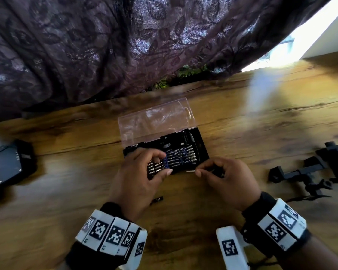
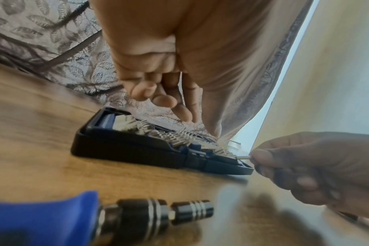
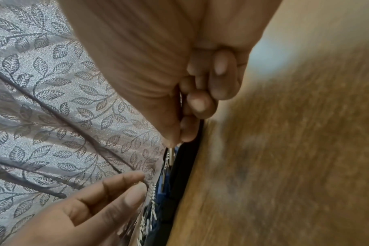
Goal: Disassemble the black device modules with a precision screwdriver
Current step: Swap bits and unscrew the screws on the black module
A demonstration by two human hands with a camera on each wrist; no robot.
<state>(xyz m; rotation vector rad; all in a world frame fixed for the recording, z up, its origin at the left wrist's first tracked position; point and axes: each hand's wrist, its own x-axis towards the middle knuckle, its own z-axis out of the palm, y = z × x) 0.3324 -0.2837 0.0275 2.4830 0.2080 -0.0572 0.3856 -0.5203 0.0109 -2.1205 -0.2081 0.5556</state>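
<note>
the right hand (image 1: 229,182) pinched a small silver bit (image 1: 190,171) between thumb and forefinger, just beside the near edge of the open bit case (image 1: 201,151). the left hand (image 1: 139,178) hovered over the case's left rows of bits, fingers loosely curled and holding nothing. the screwdriver handle (image 2: 154,214), black with a blue grip, lay on the wooden table (image 1: 183,221) near the left wrist. black device modules sat well apart at the table's left (image 1: 10,164) and right (image 1: 324,168) edges.
</note>
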